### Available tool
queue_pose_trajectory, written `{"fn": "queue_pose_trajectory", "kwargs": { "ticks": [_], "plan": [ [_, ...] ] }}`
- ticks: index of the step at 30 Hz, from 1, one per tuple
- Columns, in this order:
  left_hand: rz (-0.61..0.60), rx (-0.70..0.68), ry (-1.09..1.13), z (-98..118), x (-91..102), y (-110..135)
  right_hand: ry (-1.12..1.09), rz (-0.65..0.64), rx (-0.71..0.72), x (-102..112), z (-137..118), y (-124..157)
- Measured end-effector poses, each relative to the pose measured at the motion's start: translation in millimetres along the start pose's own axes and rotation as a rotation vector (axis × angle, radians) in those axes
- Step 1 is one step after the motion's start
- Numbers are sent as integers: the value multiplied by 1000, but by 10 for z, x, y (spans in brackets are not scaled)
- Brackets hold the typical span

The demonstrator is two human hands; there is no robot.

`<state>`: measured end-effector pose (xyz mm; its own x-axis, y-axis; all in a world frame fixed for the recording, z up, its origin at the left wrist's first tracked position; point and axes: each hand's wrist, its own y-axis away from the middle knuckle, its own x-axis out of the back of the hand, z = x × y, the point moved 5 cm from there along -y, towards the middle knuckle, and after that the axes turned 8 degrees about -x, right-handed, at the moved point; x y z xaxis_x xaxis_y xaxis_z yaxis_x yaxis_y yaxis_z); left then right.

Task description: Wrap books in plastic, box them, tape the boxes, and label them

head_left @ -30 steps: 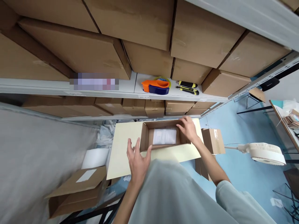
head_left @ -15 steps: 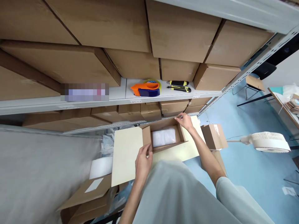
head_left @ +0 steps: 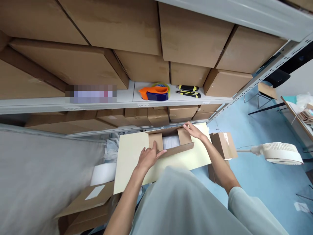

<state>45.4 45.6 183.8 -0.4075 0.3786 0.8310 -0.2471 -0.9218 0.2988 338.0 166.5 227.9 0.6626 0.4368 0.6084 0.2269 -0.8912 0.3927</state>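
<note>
A small brown cardboard box [head_left: 179, 149] lies on a pale yellow board [head_left: 132, 153] below the shelves. Something white [head_left: 171, 142] shows inside it. My left hand [head_left: 148, 155] lies flat on the left end flap, fingers stretched over it. My right hand [head_left: 194, 130] presses fingers down on the right end flap. Both end flaps are folded inward over the white contents.
On the shelf above sit an orange and blue tape dispenser [head_left: 155, 92] and two yellow and black utility knives [head_left: 188, 91]. Large cardboard boxes [head_left: 190, 36] fill the shelves. An open box [head_left: 85, 205] lies lower left, another box [head_left: 223, 145] and a white fan [head_left: 281, 152] at right.
The box's two end flaps, upright before, have been folded in over the white contents. My left hand moved from beside the box onto the left flap; my right hand followed the right flap down.
</note>
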Motion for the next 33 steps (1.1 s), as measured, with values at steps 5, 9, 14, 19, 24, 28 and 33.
{"fn": "queue_pose_trajectory", "kwargs": {
  "ticks": [5,9,14,19,24,28,33],
  "plan": [
    [478,136,-30,-50,54,-34,6,43,45,-63,212,114],
    [637,74,64,-110,-74,55,47,156,6,-310,521,249],
    [531,107,360,-324,-183,-73,-86,271,-56,-575,714,276],
    [477,203,564,-528,-256,-244,-176,304,-110,-670,732,215],
    [511,218,614,-571,-320,-290,-124,282,-237,-671,720,156],
    [540,191,628,-539,-317,-274,-97,283,-253,-657,636,194],
    [542,163,567,-511,-248,-199,47,328,-191,-668,457,340]
  ]
}}
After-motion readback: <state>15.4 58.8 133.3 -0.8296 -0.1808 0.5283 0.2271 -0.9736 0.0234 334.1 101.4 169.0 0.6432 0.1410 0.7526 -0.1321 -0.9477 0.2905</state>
